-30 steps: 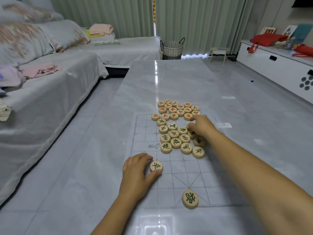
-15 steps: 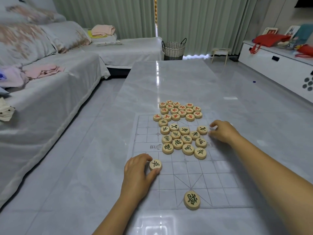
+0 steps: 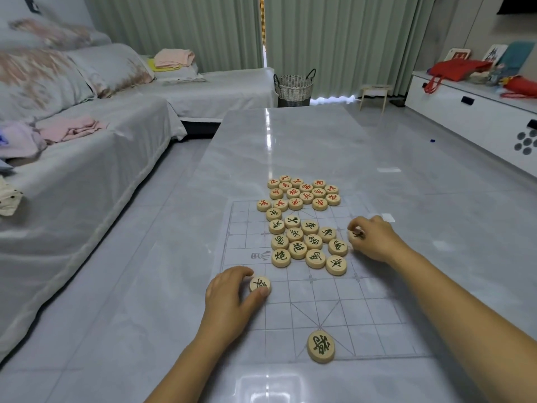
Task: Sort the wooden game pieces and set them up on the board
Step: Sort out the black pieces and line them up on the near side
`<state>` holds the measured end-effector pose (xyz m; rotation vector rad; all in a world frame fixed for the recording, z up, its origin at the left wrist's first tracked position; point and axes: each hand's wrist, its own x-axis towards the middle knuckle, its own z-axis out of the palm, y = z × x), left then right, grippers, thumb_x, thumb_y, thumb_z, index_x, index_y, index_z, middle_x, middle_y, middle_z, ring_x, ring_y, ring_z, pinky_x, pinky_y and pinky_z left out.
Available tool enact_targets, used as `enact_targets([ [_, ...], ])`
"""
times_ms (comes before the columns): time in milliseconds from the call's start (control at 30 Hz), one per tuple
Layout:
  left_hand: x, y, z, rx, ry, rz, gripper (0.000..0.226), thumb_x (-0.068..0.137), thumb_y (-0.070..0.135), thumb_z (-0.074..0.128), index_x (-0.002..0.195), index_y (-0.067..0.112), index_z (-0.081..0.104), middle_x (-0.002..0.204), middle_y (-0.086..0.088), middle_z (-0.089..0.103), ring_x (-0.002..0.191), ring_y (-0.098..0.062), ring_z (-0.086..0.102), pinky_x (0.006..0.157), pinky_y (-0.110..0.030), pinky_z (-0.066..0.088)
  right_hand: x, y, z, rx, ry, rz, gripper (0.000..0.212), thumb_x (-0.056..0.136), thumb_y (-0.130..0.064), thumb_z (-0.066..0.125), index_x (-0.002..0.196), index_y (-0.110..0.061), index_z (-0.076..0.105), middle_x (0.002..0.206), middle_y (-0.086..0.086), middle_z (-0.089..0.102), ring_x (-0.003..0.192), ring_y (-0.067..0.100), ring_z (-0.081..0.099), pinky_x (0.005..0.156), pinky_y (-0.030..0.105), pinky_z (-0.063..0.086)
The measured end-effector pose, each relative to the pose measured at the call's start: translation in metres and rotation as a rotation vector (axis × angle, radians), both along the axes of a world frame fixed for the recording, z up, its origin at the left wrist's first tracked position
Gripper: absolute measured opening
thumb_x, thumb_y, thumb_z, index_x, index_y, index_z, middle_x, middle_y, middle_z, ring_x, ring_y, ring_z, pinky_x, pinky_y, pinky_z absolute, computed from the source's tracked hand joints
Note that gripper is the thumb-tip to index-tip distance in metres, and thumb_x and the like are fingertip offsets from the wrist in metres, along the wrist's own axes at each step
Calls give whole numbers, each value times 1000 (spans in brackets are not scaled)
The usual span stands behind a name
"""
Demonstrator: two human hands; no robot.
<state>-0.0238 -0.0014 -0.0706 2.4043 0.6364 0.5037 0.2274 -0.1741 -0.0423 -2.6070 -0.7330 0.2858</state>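
Observation:
A clear sheet printed with a game board (image 3: pixel 374 312) lies on the grey table. Round wooden discs with red characters (image 3: pixel 302 193) cluster at its far edge. Discs with black characters (image 3: pixel 308 242) bunch just nearer, in the board's middle. One black disc (image 3: pixel 320 346) sits alone at the near edge. My left hand (image 3: pixel 232 298) pinches a black-marked disc (image 3: pixel 259 284) on the board's left side. My right hand (image 3: pixel 374 238) is curled over another black-marked disc (image 3: pixel 356 234) at the board's right edge, mostly hiding it.
A grey-covered sofa (image 3: pixel 72 175) with folded clothes runs along the left. A woven basket (image 3: pixel 294 85) and small stool (image 3: pixel 374 96) stand beyond the table's far end. A white cabinet (image 3: pixel 476 117) with red bags lines the right wall.
My right hand drew back from the black pile to the board's right edge, taking a black disc with it. My left hand stayed on its disc.

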Motion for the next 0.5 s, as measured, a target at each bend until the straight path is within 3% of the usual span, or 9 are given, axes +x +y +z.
enact_targets([
  [100, 26, 5, 16, -12, -16, 31, 34, 86, 35, 55, 116, 19, 55, 122, 3, 56, 117, -16, 46, 101, -34, 34, -36, -40, -2, 94, 109, 60, 18, 88, -25, 52, 104, -31, 56, 113, 2, 43, 112, 24, 45, 97, 34, 42],
  [233, 95, 9, 38, 66, 16, -80, 33, 90, 17, 50, 123, 17, 53, 129, -4, 54, 122, -23, 43, 102, -35, 34, -99, -72, -16, 212, 48, 216, 31, 87, -18, 57, 113, -32, 54, 112, -11, 45, 106, 5, 38, 84, 8, 32],
  [400, 163, 18, 45, 410, 335, -184, 49, 89, 5, 45, 134, 23, 42, 135, -7, 48, 123, -30, 38, 97, -40, 33, -122, -76, -29, 411, -37, 144, 42, 77, -34, 63, 107, -50, 38, 109, -34, 44, 112, -14, 31, 85, 7, 32],
  [500, 184, 26, 45, 514, 571, -269, 48, 89, 7, 44, 133, 26, 42, 138, -6, 46, 125, -31, 37, 95, -41, 36, -119, -73, -32, 383, -71, 152, 45, 71, -46, 58, 109, -49, 36, 111, -35, 36, 113, -17, 27, 87, 6, 31],
])
